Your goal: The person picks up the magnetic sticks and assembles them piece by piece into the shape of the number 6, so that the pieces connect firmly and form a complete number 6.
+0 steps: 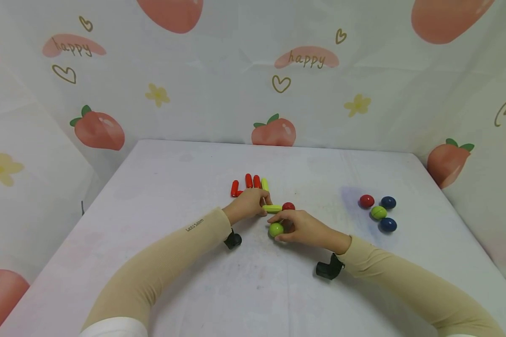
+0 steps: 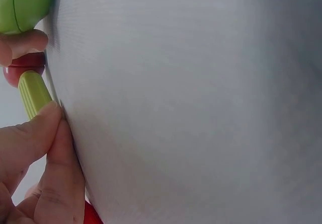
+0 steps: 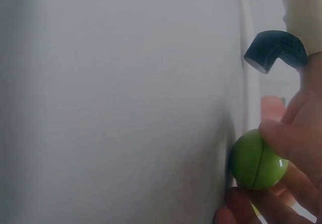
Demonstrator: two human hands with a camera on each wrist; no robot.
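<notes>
My left hand (image 1: 249, 204) pinches the near end of a yellow-green ribbed stick (image 1: 272, 208) between thumb and finger, low over the table. Its ribs show in the left wrist view, where the stick (image 2: 34, 94) points at a dark red ball. That red ball (image 1: 288, 206) sits at the stick's far end, partly behind my right fingers. In my right hand (image 1: 305, 228) a glossy green ball (image 1: 276, 230) is held between thumb and fingers, at the tabletop. A seam runs round the green ball (image 3: 257, 159) in the right wrist view.
Beyond my left hand lie several red sticks (image 1: 249, 180) and another yellow-green stick (image 1: 264, 184), partly covered by the hand. To the right is a group of balls: red (image 1: 367, 201), green (image 1: 378, 213) and two dark blue (image 1: 388, 225). A printed cloth (image 1: 219, 93) hangs behind the white table (image 1: 244, 299).
</notes>
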